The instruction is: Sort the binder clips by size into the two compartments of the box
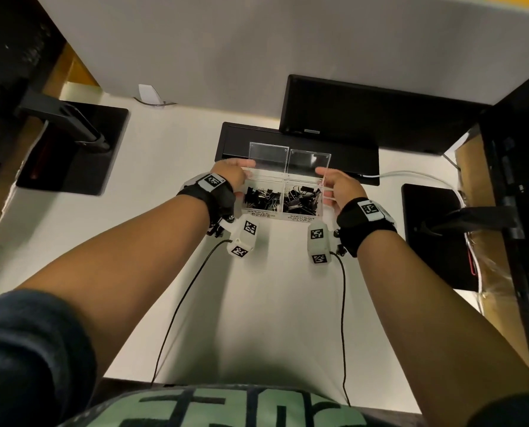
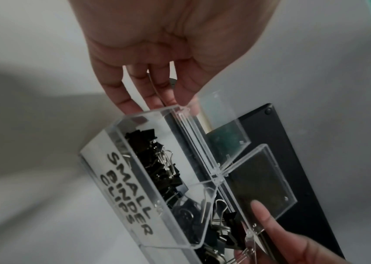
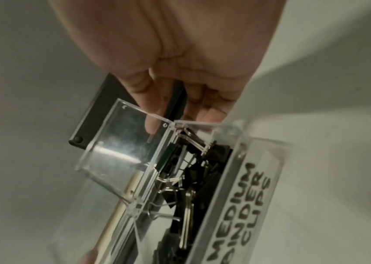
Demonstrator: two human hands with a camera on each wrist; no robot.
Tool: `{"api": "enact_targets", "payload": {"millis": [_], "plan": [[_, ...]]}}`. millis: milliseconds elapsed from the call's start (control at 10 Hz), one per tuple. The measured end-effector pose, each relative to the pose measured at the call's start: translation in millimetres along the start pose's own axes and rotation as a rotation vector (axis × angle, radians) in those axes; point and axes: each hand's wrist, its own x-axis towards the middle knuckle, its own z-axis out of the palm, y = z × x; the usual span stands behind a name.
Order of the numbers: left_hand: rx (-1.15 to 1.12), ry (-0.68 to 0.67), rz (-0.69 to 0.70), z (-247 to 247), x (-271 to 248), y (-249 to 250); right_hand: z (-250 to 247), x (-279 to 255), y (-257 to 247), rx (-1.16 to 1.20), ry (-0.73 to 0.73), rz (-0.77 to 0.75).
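Toward the far edge of the tabletop (image 1: 152,217), the clear box (image 1: 258,214) lies long axis left-right, lids raised, clips in both compartments, left hand (image 1: 230,175) and right hand (image 1: 340,186) gripping its opposite ends.

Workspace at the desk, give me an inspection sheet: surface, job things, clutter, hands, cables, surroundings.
Surface: white desk, bare in front of the box.
Job's things: clear box with both lids open; small binder clips in the left compartment, medium binder clips in the right, each labelled.
Clutter: no loose clips seen on the desk.
Hands: left hand grips the box's left end, right hand its right end.
Cables: two black wrist-camera cables; a white cable at right.
Surroundings: black monitor, monitor stand base, grey partition.
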Motion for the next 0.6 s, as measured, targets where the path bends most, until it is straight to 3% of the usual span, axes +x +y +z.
{"api": "enact_targets", "payload": {"millis": [200, 400, 600], "plan": [[-0.090, -0.017, 0.021, -3, -5, -10, -6, -14, 18, -0.035, -0.016, -0.016], [0.107, 0.001, 0.154, 1, -11, -32, -3, -25, 41, -0.219, 0.009, -0.244], [0.225, 0.039, 0.239, 7, -7, -30, -3, -26, 37, -0.292, 0.078, -0.313]]}}
